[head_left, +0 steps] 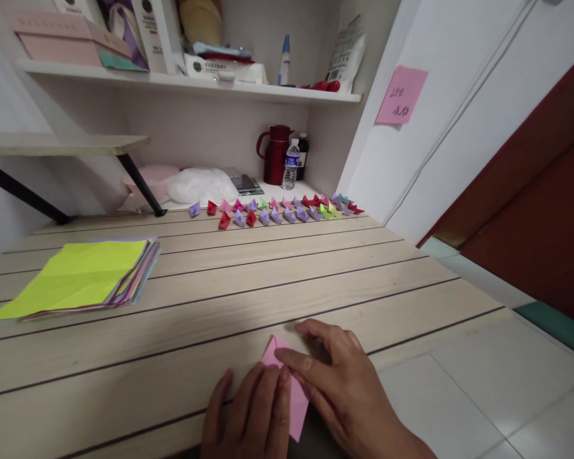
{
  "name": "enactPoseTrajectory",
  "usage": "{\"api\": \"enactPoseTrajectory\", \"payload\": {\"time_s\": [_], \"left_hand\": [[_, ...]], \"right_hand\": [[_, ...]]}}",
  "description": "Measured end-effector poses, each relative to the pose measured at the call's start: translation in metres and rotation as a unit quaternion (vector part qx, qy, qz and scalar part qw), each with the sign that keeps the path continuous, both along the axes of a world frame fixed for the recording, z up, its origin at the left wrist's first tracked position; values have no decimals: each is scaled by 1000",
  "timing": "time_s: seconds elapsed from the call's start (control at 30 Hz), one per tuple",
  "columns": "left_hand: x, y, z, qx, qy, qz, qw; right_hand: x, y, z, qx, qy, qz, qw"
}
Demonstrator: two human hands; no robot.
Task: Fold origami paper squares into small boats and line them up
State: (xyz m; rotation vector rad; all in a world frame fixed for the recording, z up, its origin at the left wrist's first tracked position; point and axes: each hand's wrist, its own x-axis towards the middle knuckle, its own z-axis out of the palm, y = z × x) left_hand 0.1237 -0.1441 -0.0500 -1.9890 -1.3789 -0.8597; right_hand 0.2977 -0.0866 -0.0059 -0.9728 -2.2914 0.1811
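Note:
A folded piece of pink paper [297,408], narrow and pointed at its far end, lies near the front edge of the table. Over its left side rest the bent fingers of my left hand [254,414], holding it down; that thumb is hidden. From the right, my right hand [347,386] grips the paper, with the thumb pressed on its upper part and the index finger curled just beyond the tip. The other right fingers are partly covered.
Small folded paper boats [264,217] in several colours line the table's back edge. A stack of coloured paper [90,271], yellow-green on top, lies left. Behind stand a dark red jug [276,156] and a water bottle [291,167]. A table riser [67,144] stands at back left.

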Motion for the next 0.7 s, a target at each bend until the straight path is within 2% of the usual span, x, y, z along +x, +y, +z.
{"api": "enactPoseTrajectory", "payload": {"time_s": [0.13,0.2,0.33,0.4,0.5,0.57,0.7], "left_hand": [[-2,0,-1,-5,10,-5,1000],[-3,-2,-3,-7,9,-4,1000],[-1,-4,-7,-15,-3,0,1000],[1,-4,-9,-9,-7,4,1000],[3,-4,-13,19,-10,9,1000],[3,-4,-15,33,-23,-2,999],[-1,-11,-16,37,-77,-54,995]], "right_hand": [[-3,6,12,-31,-94,-45,994],[0,9,18,-64,-105,-31,992],[17,8,26,-135,-41,18,990],[25,4,27,-145,-23,54,988],[26,-1,24,-108,-68,120,985],[20,-4,18,-72,-74,105,989],[9,-12,6,-26,0,59,998]]}}
